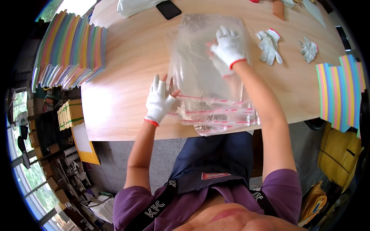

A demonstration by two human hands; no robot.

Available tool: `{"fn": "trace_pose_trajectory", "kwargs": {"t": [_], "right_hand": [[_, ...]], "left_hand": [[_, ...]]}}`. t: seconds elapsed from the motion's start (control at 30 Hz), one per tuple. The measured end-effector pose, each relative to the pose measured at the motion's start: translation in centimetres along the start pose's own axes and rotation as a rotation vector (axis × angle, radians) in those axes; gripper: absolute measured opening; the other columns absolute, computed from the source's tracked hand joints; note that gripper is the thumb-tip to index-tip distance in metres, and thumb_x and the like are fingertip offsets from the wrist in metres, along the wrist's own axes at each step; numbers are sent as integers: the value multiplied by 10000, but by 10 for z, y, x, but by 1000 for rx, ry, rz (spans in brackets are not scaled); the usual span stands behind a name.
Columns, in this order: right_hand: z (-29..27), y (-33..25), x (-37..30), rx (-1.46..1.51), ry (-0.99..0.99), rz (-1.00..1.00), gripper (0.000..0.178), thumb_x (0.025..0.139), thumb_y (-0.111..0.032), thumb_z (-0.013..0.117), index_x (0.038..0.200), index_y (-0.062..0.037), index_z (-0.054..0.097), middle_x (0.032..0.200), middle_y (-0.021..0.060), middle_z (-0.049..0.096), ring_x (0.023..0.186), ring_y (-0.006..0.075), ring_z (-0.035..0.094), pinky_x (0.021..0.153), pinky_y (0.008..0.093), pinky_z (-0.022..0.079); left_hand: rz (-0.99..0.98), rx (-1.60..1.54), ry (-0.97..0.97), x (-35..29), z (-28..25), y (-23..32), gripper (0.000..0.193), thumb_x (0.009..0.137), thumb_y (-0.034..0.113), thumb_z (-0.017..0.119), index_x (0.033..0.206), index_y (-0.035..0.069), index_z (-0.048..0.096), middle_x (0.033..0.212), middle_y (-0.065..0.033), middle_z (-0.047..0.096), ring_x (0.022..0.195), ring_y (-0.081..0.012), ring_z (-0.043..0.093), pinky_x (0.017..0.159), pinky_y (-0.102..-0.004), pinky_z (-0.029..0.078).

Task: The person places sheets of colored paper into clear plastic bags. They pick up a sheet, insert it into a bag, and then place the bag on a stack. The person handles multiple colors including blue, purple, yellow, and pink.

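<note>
A stack of clear plastic zip bags (200,77) with red seal lines lies on the wooden table (127,69) in front of me. My left hand (158,101), in a white glove with a red cuff, pinches the left edge of the top bag near its seal. In the same kind of glove, my right hand (228,47) rests flat on the upper part of the stack and presses it down. The bags' sealed ends hang slightly over the table's near edge.
A fanned pile of coloured folders (69,50) covers the table's left end; another coloured stack (341,92) sits at the right edge. Two loose white gloves (269,46) (309,49) lie right of the bags. A black phone (168,9) lies at the far side.
</note>
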State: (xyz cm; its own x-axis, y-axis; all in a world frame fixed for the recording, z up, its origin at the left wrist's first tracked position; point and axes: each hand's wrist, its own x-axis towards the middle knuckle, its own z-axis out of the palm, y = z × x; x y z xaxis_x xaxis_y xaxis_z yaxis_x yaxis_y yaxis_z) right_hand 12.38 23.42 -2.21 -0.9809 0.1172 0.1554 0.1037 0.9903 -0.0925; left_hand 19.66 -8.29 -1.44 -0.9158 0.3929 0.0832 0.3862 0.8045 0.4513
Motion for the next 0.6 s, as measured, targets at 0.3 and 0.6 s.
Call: {"fn": "trace_pose_trajectory", "kwargs": {"t": [0.3,0.6], "right_hand": [[8,25,134,40,-258,172,650,806,-542,583,1291,-115,511,1344,103,498,1285,284,430,1051,404,366],[-2,28,41,181,-52,-77,598,870,-532,545,1273,-91,519,1349,115,512,1281,286,445,1064,395,342]], "left_hand": [[-260,69,-67,-33,2,39,702,716,230,795,1324,71,484,1347,-123,479,1104,-360,536,858,-428,511],[-206,-164,-221,-53,3,47,614,758,-59,597,1341,91,479,1364,-158,479,1024,-313,624,768,-356,556]]}}
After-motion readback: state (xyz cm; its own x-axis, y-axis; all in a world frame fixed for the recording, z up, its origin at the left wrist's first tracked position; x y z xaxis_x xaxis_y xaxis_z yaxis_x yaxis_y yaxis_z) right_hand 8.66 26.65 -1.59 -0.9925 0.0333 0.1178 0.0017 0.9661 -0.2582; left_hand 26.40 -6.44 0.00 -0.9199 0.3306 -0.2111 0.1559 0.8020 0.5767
